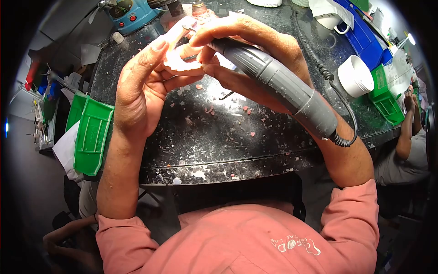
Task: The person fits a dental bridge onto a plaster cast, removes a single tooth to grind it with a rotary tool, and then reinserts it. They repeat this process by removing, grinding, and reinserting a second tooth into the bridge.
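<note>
My left hand (141,86) pinches a pale, arch-shaped dental piece (180,66) between thumb and fingers, above the bench. Bright light washes out its detail. In my right hand (278,43) is a grey rotary handpiece (283,86), gripped like a pen, its front end pointing at the piece. The tip lies close to the piece; whether it touches cannot be made out. My right fingers are right beside the left fingertips. A coiled black cord (344,141) leaves the back of the handpiece.
Pink and white crumbs (246,109) litter the black bench (205,160). At left hangs a green bin (93,137); a blue machine (134,16) stands behind. To the right are a white tub (353,77), another green bin (385,98) and a mug (329,23). Other people sit at both sides.
</note>
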Demonstrator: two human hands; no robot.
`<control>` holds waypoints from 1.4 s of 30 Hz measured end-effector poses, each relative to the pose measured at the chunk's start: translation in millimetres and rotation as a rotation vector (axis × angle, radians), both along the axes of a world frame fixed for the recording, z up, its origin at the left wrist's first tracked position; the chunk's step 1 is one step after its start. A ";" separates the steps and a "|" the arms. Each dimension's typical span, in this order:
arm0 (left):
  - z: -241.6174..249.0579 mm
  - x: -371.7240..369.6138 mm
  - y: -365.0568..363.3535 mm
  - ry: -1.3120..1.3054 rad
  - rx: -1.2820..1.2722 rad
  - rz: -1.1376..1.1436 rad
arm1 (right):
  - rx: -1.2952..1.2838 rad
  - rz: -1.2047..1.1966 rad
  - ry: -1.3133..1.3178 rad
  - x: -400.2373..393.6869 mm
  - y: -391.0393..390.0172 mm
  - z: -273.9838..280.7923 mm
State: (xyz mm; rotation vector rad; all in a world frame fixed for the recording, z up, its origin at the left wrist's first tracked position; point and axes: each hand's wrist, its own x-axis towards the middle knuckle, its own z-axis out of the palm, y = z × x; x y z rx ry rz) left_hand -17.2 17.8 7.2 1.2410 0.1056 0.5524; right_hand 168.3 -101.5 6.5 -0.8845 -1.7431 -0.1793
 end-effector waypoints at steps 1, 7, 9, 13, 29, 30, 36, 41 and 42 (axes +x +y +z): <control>0.4 0.1 -0.1 0.002 0.012 0.002 | 0.029 -0.001 -0.038 1.0 0.8 0.7; 2.9 2.8 -6.9 0.004 0.106 0.071 | -0.022 -0.169 -0.300 -4.0 -20.6 33.5; 3.3 2.9 -8.3 0.020 0.143 0.091 | 0.079 -0.131 -0.235 0.3 -10.2 21.9; -0.8 1.2 -3.3 -0.010 0.112 0.035 | 0.148 -0.039 -0.196 9.6 -2.4 11.5; 13.8 3.1 -16.9 -0.131 0.089 0.088 | -0.055 0.032 0.087 -1.2 -10.5 6.5; 13.1 2.4 -15.7 -0.131 0.089 0.088 | -0.092 0.030 0.140 -4.1 -12.1 7.7; 5.5 1.4 -5.2 -0.146 0.076 -0.061 | -0.204 0.003 0.334 -8.5 -16.5 8.1; 10.2 4.3 -12.3 -0.229 -0.174 -0.033 | -0.281 0.001 0.510 -2.2 -11.1 6.1; 10.3 4.4 -13.1 -0.227 -0.171 -0.038 | -0.261 0.059 0.578 -2.3 -8.7 4.6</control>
